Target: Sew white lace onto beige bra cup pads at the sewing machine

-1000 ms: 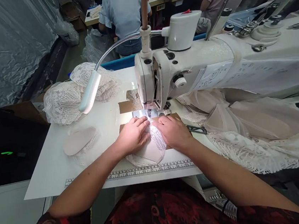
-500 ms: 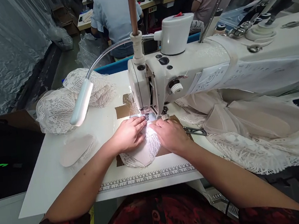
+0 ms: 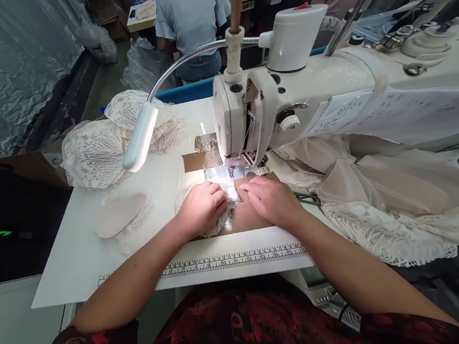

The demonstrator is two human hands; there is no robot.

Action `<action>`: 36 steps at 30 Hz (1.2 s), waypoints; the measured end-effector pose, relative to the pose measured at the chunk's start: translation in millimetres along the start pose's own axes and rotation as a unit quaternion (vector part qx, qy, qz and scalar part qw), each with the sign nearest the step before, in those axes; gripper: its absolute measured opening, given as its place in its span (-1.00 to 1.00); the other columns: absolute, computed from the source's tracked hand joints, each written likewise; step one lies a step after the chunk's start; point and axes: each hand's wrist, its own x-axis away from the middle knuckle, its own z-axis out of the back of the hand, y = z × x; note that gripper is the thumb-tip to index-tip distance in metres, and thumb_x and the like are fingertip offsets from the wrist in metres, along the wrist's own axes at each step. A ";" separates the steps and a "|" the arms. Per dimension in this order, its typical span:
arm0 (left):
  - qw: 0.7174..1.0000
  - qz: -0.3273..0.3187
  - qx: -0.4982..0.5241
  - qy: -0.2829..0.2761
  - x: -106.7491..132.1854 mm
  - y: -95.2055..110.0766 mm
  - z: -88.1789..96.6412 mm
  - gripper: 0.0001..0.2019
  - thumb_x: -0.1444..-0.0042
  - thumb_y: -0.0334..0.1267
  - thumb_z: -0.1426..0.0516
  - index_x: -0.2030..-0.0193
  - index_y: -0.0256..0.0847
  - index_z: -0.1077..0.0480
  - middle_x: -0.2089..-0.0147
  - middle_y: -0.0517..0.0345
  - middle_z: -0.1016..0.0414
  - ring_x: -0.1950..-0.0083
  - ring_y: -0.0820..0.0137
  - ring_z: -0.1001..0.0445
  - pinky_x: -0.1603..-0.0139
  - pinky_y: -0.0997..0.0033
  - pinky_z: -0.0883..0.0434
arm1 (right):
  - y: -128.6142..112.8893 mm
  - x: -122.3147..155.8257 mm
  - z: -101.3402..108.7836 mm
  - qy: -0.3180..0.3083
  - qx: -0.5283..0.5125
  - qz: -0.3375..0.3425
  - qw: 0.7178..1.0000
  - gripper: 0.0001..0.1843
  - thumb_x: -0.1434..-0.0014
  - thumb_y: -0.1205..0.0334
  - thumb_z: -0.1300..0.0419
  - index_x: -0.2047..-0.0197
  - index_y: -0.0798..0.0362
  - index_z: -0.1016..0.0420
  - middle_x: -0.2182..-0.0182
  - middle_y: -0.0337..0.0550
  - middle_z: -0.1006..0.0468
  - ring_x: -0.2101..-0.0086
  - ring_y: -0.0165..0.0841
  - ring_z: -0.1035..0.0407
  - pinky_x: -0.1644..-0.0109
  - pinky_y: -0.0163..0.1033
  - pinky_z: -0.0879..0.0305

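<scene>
My left hand (image 3: pixel 203 208) is closed on a white lace piece (image 3: pixel 226 185), bunched beneath its curled fingers just in front of the needle area of the sewing machine (image 3: pixel 228 117). Part of the lace lies hidden under that hand. To the right, my right hand (image 3: pixel 272 200) hovers over or rests on the brown patch (image 3: pixel 247 217) of the work surface. Its fingers are drawn together, pointing left toward the lace; whatever they may pinch is too small to make out. A gap separates its fingertips from the lace.
A beige lace-edged cup piece (image 3: pixel 120 215) lies at left, with a lace heap (image 3: pixel 94 153) behind it. More lace garments (image 3: pixel 395 187) pile at right, beside dark snips (image 3: pixel 308 198). A lamp (image 3: pixel 141 137) arches over the table. A co-worker (image 3: pixel 193 22) sits ahead.
The lace piece has shifted away from the presser foot and turned under my left hand, which has curled closed. My right hand has come off the lace. The view has shifted slightly.
</scene>
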 end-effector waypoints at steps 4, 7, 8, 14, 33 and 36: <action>0.998 -0.006 0.057 0.026 3.3 -3.1 -2.8 -0.78 -0.22 -0.33 0.01 0.39 -0.28 -0.39 0.36 0.04 -0.43 0.29 0.33 -0.37 0.25 0.32 -0.34 | 0.0 1.7 0.8 0.006 -0.023 -0.012 1.000 -0.68 -0.17 0.42 0.02 0.17 0.06 -0.55 0.23 -0.12 -0.57 0.24 -0.32 -0.41 0.23 -0.26 -0.26; 0.993 -0.012 0.118 0.024 7.2 -8.1 -1.4 -0.83 -0.21 -0.37 0.01 0.35 -0.27 -0.37 0.32 0.05 -0.44 0.24 0.33 -0.38 0.18 0.32 -0.35 | 0.8 2.3 -0.6 0.022 -0.042 -0.019 0.999 -0.67 -0.20 0.38 0.02 0.10 0.06 -0.53 0.16 -0.11 -0.57 0.19 -0.31 -0.42 0.19 -0.25 -0.28; 0.991 -0.009 0.129 0.023 8.2 -9.5 -0.9 -0.84 -0.21 -0.38 0.01 0.35 -0.26 -0.36 0.32 0.06 -0.44 0.24 0.34 -0.38 0.18 0.31 -0.35 | 0.9 2.1 -0.8 0.023 -0.047 -0.016 0.999 -0.67 -0.21 0.37 0.02 0.08 0.06 -0.52 0.15 -0.11 -0.57 0.18 -0.31 -0.41 0.18 -0.25 -0.28; 0.988 -0.003 0.150 0.022 11.2 -13.7 -0.9 -0.88 -0.22 -0.32 0.00 0.28 -0.25 -0.34 0.26 0.05 -0.44 0.21 0.33 -0.38 0.12 0.28 -0.34 | -2.7 6.0 4.2 -0.080 0.025 0.120 0.989 -0.69 -0.18 0.41 -0.01 0.12 0.05 -0.53 0.34 -0.12 -0.49 0.34 -0.32 -0.28 0.30 -0.25 -0.14; 0.991 -0.118 -0.053 -0.031 12.8 -3.9 -7.6 -0.65 -0.26 -0.37 0.04 -0.13 -0.08 -0.36 0.31 0.09 -0.39 0.31 0.36 -0.25 0.03 0.17 -0.17 | -10.0 33.8 5.9 -0.099 0.085 0.121 0.984 -0.51 -0.06 0.57 0.01 -0.03 0.10 -0.42 0.22 -0.04 -0.47 0.24 -0.23 -0.19 0.17 -0.16 -0.17; 0.991 -0.112 -0.065 -0.037 13.0 -2.7 -6.6 -0.64 -0.24 -0.38 0.02 -0.15 -0.10 -0.34 0.34 0.10 -0.39 0.32 0.36 -0.24 0.03 0.16 -0.16 | -8.9 34.6 5.4 -0.095 0.085 0.124 0.984 -0.51 -0.06 0.57 0.01 -0.03 0.12 -0.43 0.24 -0.05 -0.46 0.24 -0.24 -0.19 0.17 -0.16 -0.17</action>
